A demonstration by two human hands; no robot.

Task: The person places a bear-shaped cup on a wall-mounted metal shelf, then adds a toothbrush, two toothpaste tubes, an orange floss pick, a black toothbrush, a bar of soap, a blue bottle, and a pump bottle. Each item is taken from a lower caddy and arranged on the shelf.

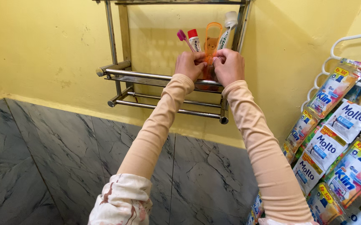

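Nearest the camera, two forearms in peach sleeves rise from patterned cuffs and converge upward toward the wall; grey marbled tiles (42, 154) lie beneath them, and hanging strips of detergent sachets (339, 137) crowd the right edge, well apart from the hands.

The left hand (190, 64) and the right hand (229, 66) meet at the same height, knuckles toward the camera, almost touching each other; both are curled shut with fingertips pinching the lower part of an orange translucent case (212, 43) that stands between them; neither hand is nearer than the other, since each grips one side.

The case's long axis runs upright, its looped top rising clear above the fingers, its lower end hidden behind the hands; it sits directly ahead of and slightly above the knuckles, just over the front rail of the metal wall rack (155, 77).

Just behind it stand a pink toothbrush (183, 36), a red-capped tube (194, 39) and a white-capped tube (228, 27), leaning slightly, close beside the case; farthest is the yellow wall (51, 46).
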